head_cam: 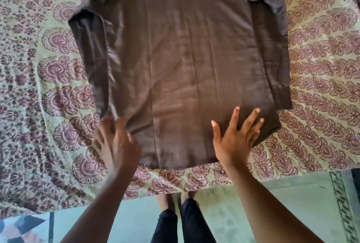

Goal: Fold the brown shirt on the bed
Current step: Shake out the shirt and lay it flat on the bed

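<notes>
The brown shirt point(181, 63) lies spread flat on the bed, its hem toward me and its collar end cut off by the top of the view. Both long sleeves lie down along the sides of the body. My left hand point(116, 143) pinches the fabric at the shirt's lower left corner, bunching it into small folds. My right hand point(237, 135) rests flat on the lower right part of the shirt, fingers spread and straight.
The bed is covered by a pale green spread point(321, 67) with a maroon paisley print. Its near edge point(175, 184) runs just in front of my legs and feet point(183, 221), which stand on a light green floor.
</notes>
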A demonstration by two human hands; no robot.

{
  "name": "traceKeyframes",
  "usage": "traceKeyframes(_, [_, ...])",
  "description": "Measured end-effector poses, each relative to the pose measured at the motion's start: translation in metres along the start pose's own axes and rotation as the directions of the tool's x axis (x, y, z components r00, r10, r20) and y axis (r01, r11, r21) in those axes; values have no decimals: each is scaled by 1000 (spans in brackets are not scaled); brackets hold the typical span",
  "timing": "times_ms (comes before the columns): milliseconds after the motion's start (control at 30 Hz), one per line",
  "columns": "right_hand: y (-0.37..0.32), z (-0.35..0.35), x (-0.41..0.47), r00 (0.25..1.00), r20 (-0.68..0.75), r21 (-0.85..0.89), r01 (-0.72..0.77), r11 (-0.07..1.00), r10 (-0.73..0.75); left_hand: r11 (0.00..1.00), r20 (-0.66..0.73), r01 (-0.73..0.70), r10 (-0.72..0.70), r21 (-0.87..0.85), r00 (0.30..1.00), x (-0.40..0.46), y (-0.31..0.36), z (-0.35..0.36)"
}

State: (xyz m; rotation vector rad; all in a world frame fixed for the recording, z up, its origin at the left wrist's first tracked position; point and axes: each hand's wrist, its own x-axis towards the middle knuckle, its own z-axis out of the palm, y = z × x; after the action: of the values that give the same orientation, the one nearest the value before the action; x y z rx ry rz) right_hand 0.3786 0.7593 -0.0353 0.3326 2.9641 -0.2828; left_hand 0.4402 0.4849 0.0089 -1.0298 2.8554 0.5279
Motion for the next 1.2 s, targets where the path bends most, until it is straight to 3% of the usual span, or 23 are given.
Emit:
traceKeyframes(67, [-14,-2,17,986,-87,-9,142,990,-142,980,117,-198,200,-33,973,7,7,12])
traceKeyframes(133, [-28,1,39,922,-51,-32,382,924,-383,960,238,-280,271,2,933,13,8,26])
traceKeyframes(200, [-27,9,55,880,31,-47,474,879,-473,944,308,-325,294,52,905,11,7,38])
traceKeyframes(233, [-19,11,60,906,43,-55,423,905,-421,939,344,-337,295,68,892,10,7,41])
traceKeyframes(333, [23,6,51,997,-15,-39,81,996,-82,910,441,-395,304,130,845,0,11,40])
traceKeyframes(467, [66,-9,33,994,44,-23,-104,994,105,879,450,-455,352,143,821,-5,31,34])
traceKeyframes(533, [57,-13,34,987,-3,9,-159,987,159,846,423,-515,419,138,803,-2,43,35])
traceKeyframes(633, [11,-14,47,986,-152,-15,74,997,-76,863,465,-495,398,103,791,6,59,41])
traceKeyframes(700, [-27,-9,58,935,-99,-10,341,940,-340,874,518,-471,349,122,781,6,64,45])
traceKeyframes(767, [-43,2,64,856,25,-5,517,856,-517,856,558,-498,347,139,754,2,65,43])
traceKeyframes(800, [-38,7,65,839,65,-22,543,840,-541,839,578,-526,363,137,730,-1,63,41])
traceKeyframes(867, [-8,9,59,896,71,-61,442,895,-437,818,576,-565,413,106,706,-2,55,36])
traceKeyframes(967, [49,-5,42,979,30,-98,204,974,-202,859,376,-511,468,18,800,16,38,26])
traceKeyframes(1033, [62,-10,39,989,66,-134,143,981,-135,921,236,-391,377,10,895,35,24,24])
traceKeyframes(1133, [31,-12,51,998,-38,-116,43,992,-47,964,189,-264,258,10,948,49,4,30])
traceKeyframes(1200, [-13,-7,60,987,-108,-75,114,991,-122,964,209,-263,252,28,945,48,-3,36])
